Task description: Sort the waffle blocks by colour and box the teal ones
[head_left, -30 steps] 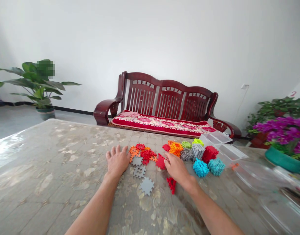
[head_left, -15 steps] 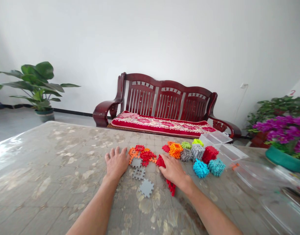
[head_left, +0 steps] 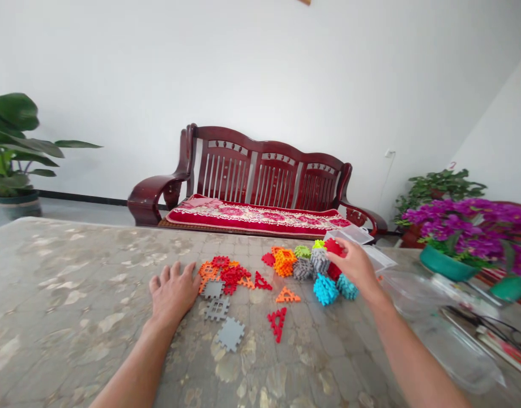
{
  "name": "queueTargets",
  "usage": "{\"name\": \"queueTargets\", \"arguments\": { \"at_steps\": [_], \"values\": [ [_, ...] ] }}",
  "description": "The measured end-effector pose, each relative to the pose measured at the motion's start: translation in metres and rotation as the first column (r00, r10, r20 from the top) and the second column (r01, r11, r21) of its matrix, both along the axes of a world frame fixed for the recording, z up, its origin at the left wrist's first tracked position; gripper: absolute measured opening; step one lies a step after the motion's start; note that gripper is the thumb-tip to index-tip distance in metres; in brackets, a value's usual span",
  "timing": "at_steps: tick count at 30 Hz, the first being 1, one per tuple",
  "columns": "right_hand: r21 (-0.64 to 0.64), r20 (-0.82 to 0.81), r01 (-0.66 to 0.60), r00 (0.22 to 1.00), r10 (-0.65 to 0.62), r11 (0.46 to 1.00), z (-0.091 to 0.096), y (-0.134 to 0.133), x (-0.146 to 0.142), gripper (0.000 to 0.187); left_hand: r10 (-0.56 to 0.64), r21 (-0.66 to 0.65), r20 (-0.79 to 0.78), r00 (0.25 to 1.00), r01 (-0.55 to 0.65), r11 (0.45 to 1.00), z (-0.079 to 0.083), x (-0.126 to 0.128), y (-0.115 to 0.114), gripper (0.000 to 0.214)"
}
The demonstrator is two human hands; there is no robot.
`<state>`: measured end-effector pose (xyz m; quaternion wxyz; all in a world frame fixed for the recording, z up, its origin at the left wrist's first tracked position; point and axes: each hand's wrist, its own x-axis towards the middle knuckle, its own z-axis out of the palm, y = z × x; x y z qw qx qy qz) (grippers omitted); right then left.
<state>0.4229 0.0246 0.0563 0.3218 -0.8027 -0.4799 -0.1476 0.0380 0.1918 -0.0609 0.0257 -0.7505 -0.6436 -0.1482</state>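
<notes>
My left hand lies on the table with its fingers spread, holding nothing. Right beside its fingertips is a loose pile of red interlocking tiles and orange tiles. Grey square tiles lie nearer to me. My right hand pinches a red square tile at the red stack, which the fingers partly hide. Around it stand a grey stack, a blue stack, a teal stack and an orange stack. Red and orange triangle tiles lie between my hands.
Clear plastic boxes stand behind the stacks. Transparent lids or trays, eyeglasses and a teal pot of purple flowers are on the right. A wooden bench is beyond the table.
My right hand has moved right and away from me with the red square tile, from the loose pieces to the stacks. My left hand stays flat; the view has turned right.
</notes>
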Motion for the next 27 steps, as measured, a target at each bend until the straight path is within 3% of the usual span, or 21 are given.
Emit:
{"name": "queueTargets", "arguments": {
  "at_steps": [5, 17, 19, 22, 24, 27],
  "values": [
    [-0.033, -0.012, 0.104, 0.994, -0.105, 0.994, 0.005, -0.011, 0.038, 0.034, -0.002, -0.001, -0.023, 1.0, 0.002, 1.0, 0.0, 0.0, 0.001, 0.05],
    [-0.046, -0.011, 0.147, 0.989, -0.148, 0.988, -0.005, 0.0, 0.046, 0.028, 0.007, -0.003, -0.016, 1.0, -0.007, 1.0, 0.0, 0.0, 0.0, 0.05],
    [-0.011, -0.018, 0.074, 0.997, -0.074, 0.997, -0.006, 0.007, 0.032, 0.031, 0.006, -0.008, -0.013, 1.0, -0.006, 1.0, 0.002, 0.0, -0.001, 0.05],
    [0.032, -0.079, -0.161, 0.984, 0.163, 0.987, -0.014, 0.022, -0.01, 0.032, 0.014, -0.012, -0.003, 1.0, -0.014, 1.0, 0.004, 0.001, -0.002, 0.05],
    [-0.005, -0.122, -0.344, 0.932, 0.341, 0.939, -0.025, 0.03, -0.049, 0.03, 0.017, -0.017, 0.003, 1.0, -0.016, 1.0, 0.004, 0.001, -0.003, 0.049],
    [-0.145, -0.154, -0.549, 0.834, 0.529, 0.823, -0.046, 0.042, -0.106, 0.028, 0.01, -0.023, 0.01, 1.0, -0.009, 1.0, 0.005, 0.001, -0.004, 0.048]
  ]
}}
